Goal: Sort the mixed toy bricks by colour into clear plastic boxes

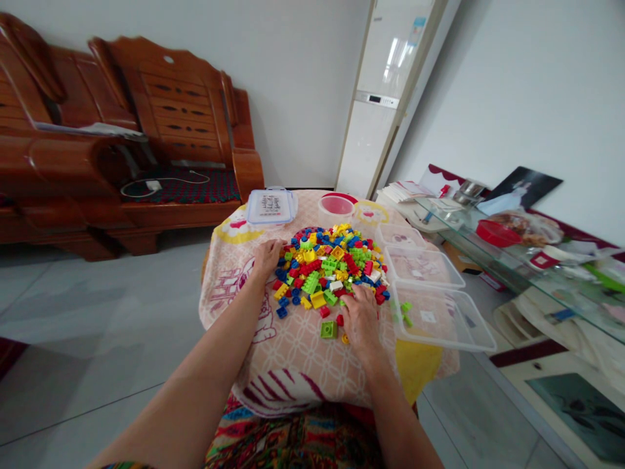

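A heap of toy building bricks [308, 268] in red, blue, yellow, green and white lies on the cloth-covered table [293, 352]. At the heap's left edge rests my left hand [267, 259], its fingers stretched out against the bricks. My right hand [360, 319] reaches over the near right side of the heap, fingers apart, the tips among the bricks. A larger green brick [329, 329] lies apart, just left of my right hand. Several light green bricks [406, 312] are in the nearest clear plastic box [459, 335] on the right.
Two more clear boxes, a middle one [452, 279] and a smaller one [418, 242], stand behind the nearest box. A round tub [336, 218] and a clear lid with dark print [271, 207] lie at the back. A cluttered glass-topped cabinet [551, 296] stands right, a wooden sofa [183, 111] left.
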{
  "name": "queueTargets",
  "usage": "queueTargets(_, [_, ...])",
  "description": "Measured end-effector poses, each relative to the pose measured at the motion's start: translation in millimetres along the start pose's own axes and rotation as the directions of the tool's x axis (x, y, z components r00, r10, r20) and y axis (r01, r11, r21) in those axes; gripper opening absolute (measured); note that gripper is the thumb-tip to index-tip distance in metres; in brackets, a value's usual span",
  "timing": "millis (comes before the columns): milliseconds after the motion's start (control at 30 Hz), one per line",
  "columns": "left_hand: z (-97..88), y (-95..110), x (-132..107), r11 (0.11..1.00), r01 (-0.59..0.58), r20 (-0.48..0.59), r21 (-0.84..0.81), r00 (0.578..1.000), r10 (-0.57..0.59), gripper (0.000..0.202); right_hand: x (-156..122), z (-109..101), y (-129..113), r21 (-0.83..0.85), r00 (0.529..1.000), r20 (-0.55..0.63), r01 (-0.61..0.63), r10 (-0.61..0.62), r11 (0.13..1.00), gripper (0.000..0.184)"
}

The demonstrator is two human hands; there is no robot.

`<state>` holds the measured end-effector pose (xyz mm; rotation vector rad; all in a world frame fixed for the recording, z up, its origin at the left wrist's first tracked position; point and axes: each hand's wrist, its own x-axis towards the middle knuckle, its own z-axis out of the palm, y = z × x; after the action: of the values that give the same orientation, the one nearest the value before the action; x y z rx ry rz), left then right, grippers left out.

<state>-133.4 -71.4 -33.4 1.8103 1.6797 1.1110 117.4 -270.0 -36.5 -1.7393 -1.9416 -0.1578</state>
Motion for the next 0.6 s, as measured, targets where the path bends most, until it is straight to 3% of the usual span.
queueTargets(600, [0.5,-1.8,-0.9,1.0,-0.009,-0.016,-0.015,1.0,0.008,0.054,1.6,-12.3,-0.2,0.002,0.999,-0.042,-0.024,0.024,1.0,0.02])
